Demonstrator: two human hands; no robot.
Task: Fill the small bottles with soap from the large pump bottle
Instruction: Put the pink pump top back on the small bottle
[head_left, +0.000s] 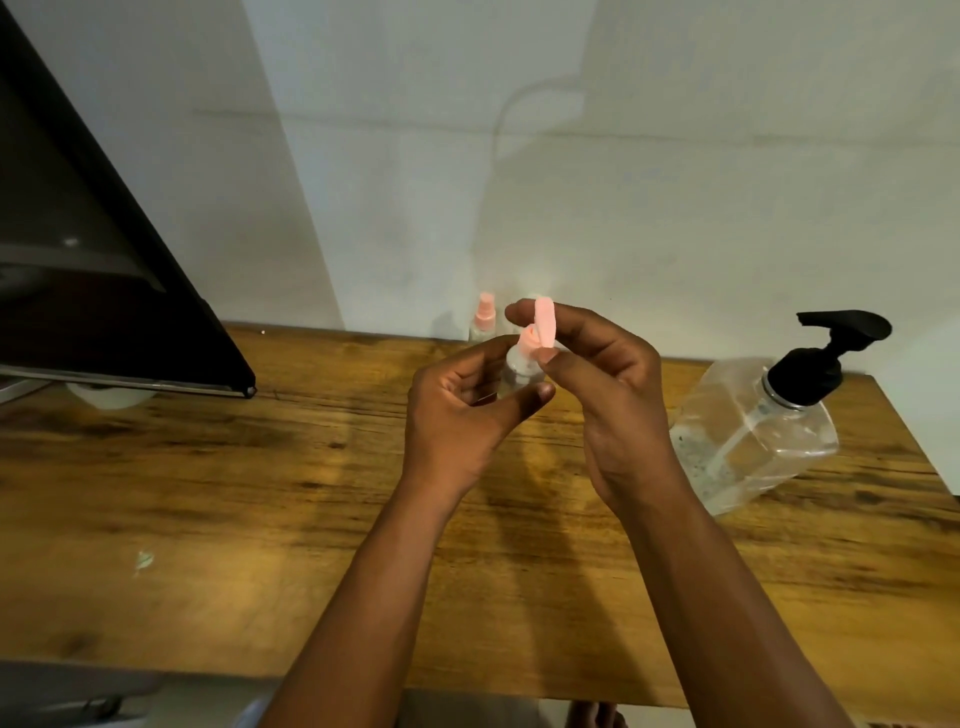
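Note:
My left hand (462, 410) holds a small clear bottle (514, 371) with a pink top above the middle of the wooden table (260, 467). My right hand (597, 374) pinches the bottle's pink flip cap (545, 322) between thumb and forefinger; the cap stands tipped up, off the pink neck. A second small bottle (483, 319) with a pink spray top stands upright at the table's back edge, partly behind my hands. The large clear pump bottle (753, 436) with a black pump head (831, 348) stands at the right, holding clear soap.
A dark monitor (104, 260) leans over the table's left rear, with a white base under it. The white wall runs behind the table. A small pale scrap (143, 560) lies on the table's left front.

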